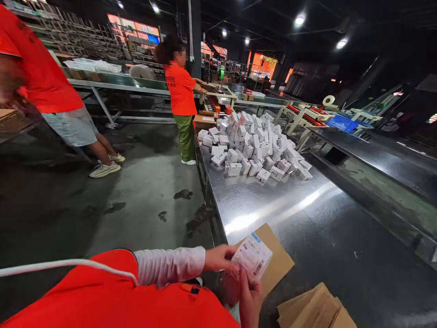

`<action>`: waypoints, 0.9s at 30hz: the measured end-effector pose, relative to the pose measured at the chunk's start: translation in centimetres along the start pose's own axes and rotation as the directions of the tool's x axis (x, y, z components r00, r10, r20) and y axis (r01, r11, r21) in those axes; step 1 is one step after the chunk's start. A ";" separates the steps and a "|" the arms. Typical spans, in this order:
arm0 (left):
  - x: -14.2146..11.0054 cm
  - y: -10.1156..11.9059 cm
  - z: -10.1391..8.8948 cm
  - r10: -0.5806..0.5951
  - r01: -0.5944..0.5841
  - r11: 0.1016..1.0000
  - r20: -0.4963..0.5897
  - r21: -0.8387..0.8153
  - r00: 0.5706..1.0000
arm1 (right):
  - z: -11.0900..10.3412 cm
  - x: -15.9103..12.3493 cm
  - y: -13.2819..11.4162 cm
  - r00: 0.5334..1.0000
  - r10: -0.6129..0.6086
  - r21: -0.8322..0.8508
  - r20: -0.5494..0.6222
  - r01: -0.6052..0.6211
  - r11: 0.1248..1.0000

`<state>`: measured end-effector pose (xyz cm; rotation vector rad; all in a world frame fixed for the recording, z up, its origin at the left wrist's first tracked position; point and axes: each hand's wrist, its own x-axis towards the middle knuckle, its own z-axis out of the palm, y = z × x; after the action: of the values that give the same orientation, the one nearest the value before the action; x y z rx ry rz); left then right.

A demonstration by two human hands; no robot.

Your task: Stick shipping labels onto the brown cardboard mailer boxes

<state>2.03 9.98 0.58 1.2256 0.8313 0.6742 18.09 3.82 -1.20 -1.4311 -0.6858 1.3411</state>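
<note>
1. Left hand (pixel 219 257), white sleeve (pixel 170 266) reaching in from the left: fingers pressed together, pinching the left edge of a shipping label (pixel 251 256).
2. Right hand (pixel 250 298), just right of and below the left: fingers upright, pressed together, pinching the label's lower edge.
3. Label: printed barcode, held just off the near edge of a steel table (pixel 300 218), long axis tilted, lower left to upper right. Lies against a cardboard sheet (pixel 277 257) pointing the same way.
4. Far left: co-worker in orange shirt (pixel 41 68), bent, well apart.
5. Mid-frame: second co-worker (pixel 180 91), green trousers, standing at the table's far end, arm out over a conveyor.
6. On the table: heaped white boxes (pixel 249 146).
7. Lower right: flat cardboard stack (pixel 316 310), near the right hand.
8. Far right: blue crate (pixel 341 123), tape roll (pixel 328 100).
</note>
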 end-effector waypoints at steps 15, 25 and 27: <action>1.4 -0.2 2.5 -0.157 0.159 0.987 -0.227 -0.011 0.961 | -3.9 0.4 -4.9 0.947 -0.319 -0.586 -0.028 0.243 0.773; 2.8 -3.0 3.6 -0.388 0.396 0.910 0.087 -0.125 0.918 | -4.7 5.4 -7.5 0.944 -0.309 -0.739 -0.114 0.127 0.661; 2.9 -3.1 3.6 -0.425 0.443 0.889 0.158 -0.113 0.892 | -6.0 9.0 -7.8 0.954 -0.261 -0.776 -0.148 0.051 0.629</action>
<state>6.62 9.79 -2.53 0.8952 0.8940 0.2796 27.50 12.73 1.85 -2.1078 -1.2768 0.6930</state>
